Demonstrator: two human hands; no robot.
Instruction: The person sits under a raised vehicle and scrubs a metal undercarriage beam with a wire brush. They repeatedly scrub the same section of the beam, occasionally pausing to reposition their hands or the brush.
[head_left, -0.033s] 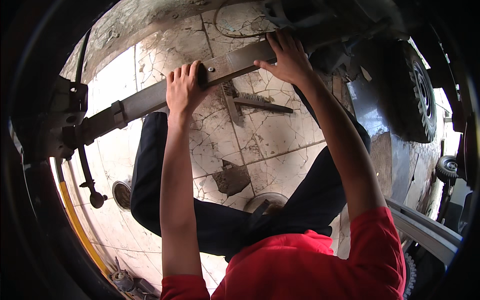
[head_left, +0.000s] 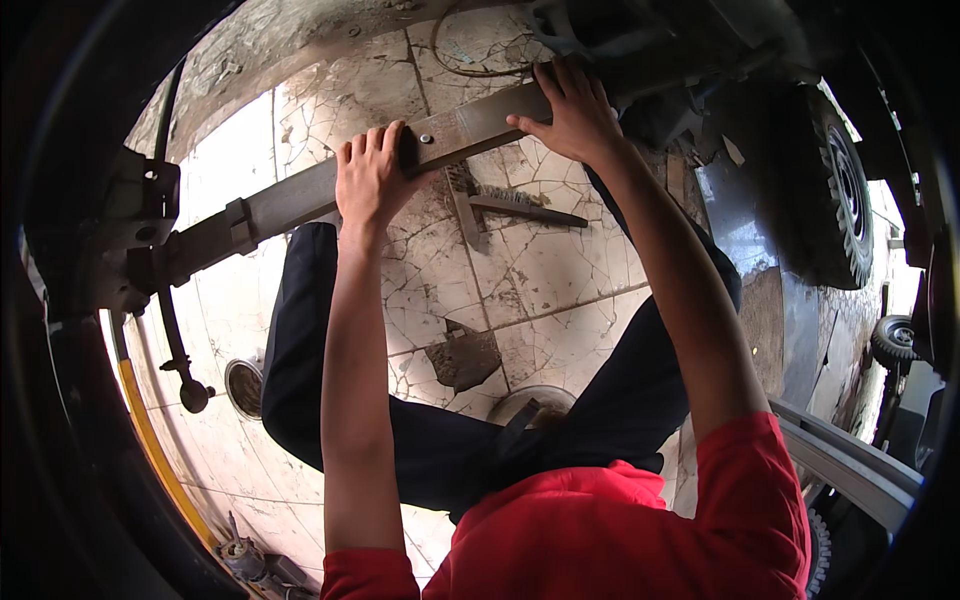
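A long, worn metal beam (head_left: 300, 195) crosses in front of me, rising from left to right, with a small bolt head on its face. My left hand (head_left: 372, 180) grips it near the middle, fingers bent over the far edge. Farther right, my right hand (head_left: 580, 118) holds the same beam, its fingers over the far side and its thumb stretched left along the near side. The fingertips of the right hand are partly hidden. Beneath the beam, a wire brush (head_left: 528, 209) with a dark handle lies on the floor against a pale wooden-handled brush (head_left: 466, 212).
A dark bracket (head_left: 140, 215) joins the beam's left end, and a rod with a ball end (head_left: 193, 395) hangs below. At right is a treaded tyre (head_left: 845, 190). A round dish (head_left: 530, 400) lies between my legs; a can (head_left: 243, 388) stands left. The tiled floor (head_left: 560, 260) is cracked.
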